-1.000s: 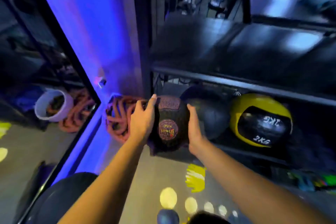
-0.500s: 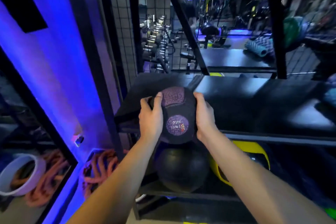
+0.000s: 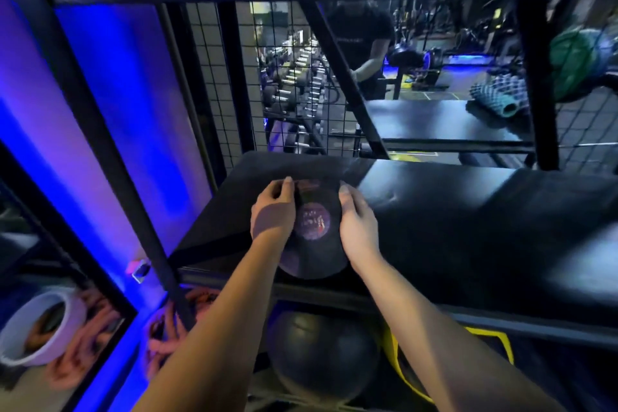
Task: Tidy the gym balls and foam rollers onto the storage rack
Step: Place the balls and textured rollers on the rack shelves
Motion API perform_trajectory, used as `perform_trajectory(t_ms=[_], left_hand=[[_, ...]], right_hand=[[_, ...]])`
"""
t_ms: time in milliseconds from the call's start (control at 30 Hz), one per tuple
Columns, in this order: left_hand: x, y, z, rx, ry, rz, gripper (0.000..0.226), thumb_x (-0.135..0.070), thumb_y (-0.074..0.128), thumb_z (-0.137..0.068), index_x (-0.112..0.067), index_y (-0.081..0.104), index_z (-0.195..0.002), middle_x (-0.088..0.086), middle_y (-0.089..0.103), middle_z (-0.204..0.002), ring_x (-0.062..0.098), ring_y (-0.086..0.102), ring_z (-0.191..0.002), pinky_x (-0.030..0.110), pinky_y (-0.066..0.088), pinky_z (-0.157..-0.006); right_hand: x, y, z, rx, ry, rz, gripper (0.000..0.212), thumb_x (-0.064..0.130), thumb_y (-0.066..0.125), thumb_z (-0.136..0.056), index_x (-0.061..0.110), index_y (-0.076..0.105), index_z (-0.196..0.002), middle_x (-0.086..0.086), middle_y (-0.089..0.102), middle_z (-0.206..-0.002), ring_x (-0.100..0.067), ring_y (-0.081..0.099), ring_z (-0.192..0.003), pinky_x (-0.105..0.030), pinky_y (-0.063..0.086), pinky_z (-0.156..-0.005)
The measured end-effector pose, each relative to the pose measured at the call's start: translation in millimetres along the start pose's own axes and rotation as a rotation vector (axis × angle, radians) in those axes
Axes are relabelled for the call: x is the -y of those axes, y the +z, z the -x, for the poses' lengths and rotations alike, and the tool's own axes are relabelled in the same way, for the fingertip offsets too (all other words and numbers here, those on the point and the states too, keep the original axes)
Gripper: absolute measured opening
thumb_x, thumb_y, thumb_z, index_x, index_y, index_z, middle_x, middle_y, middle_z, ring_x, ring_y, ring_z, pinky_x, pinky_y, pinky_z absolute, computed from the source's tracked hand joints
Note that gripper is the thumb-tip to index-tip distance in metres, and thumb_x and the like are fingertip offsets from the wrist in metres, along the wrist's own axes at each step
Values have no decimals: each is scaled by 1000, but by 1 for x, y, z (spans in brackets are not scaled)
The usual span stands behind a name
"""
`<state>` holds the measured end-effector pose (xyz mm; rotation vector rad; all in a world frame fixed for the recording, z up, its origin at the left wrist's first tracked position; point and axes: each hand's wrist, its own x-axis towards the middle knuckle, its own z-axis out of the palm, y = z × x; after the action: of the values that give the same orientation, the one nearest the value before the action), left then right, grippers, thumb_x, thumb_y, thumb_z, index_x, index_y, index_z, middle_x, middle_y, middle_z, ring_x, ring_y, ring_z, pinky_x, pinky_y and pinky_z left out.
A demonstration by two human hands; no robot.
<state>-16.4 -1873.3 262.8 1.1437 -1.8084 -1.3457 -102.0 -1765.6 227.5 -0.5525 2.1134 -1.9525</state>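
A black medicine ball with a round purple label sits at the left front of the rack's dark middle shelf. My left hand grips its left side and my right hand grips its right side, fingers curled over the top. On the shelf below lie a plain black ball and a yellow and black ball, partly hidden by my right forearm. A teal foam roller and a green ball rest on the far upper right of the rack.
Black rack uprights and a diagonal brace frame the shelf, with wire mesh behind. Orange battle rope lies on the floor by a mirror and blue-lit wall on the left. A person stands beyond the mesh near dumbbell racks.
Both hands lifted the labelled ball from beside the lower shelf up to the middle shelf and pushed it further onto the shelf surface. My view rose with it.
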Motion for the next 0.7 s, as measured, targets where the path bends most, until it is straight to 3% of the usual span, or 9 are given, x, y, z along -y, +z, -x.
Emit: perform_trajectory(t_ms=[100, 233, 433, 533, 633, 700], left_hand=[[-2, 2, -18, -50, -69, 52, 35, -50, 51, -99, -27, 69, -118, -1, 64, -108, 24, 60, -107, 32, 43, -91], [-2, 5, -29, -67, -175, 111, 46, -49, 49, -100, -23, 61, -136, 1, 61, -120, 22, 52, -100, 34, 40, -88], [-8, 6, -19, -99, -181, 61, 43, -50, 48, -100, -26, 63, -132, 2, 60, -117, 22, 51, -98, 35, 43, -89], [-20, 5, -6, -84, -188, 27, 51, -56, 42, -102, -24, 59, -138, 8, 60, -134, 28, 54, -107, 37, 42, -90], [-31, -2, 13, -138, -139, 133, 66, -66, 35, -100, -23, 46, -149, 9, 50, -150, 33, 48, -136, 44, 39, -107], [-28, -16, 24, -304, -15, 315, 55, -64, 39, -101, -26, 55, -137, 7, 60, -138, 32, 54, -130, 41, 44, -104]], right_hand=[[6, 9, -26, 32, 38, 20, 50, 61, 50, -89, 31, 70, -124, 6, 72, -121, -16, 64, -117, -39, 49, -105], [8, 15, -49, 87, 88, 97, 40, 52, 51, -97, 32, 67, -127, -1, 70, -124, -25, 62, -116, -32, 47, -91], [6, 11, -47, 61, 107, 133, 42, 51, 47, -98, 32, 65, -131, -2, 66, -130, -27, 58, -123, -37, 45, -101], [11, 4, -43, 57, 130, 216, 49, 56, 40, -97, 29, 66, -127, -6, 68, -124, -31, 61, -119, -38, 48, -98], [27, -13, -32, -105, -104, 461, 48, 52, 37, -102, 16, 67, -114, -13, 69, -113, -36, 64, -108, -40, 48, -85], [39, -33, -18, -246, -331, 442, 39, 38, 40, -105, 9, 65, -106, -15, 67, -106, -38, 62, -101, -42, 49, -81]])
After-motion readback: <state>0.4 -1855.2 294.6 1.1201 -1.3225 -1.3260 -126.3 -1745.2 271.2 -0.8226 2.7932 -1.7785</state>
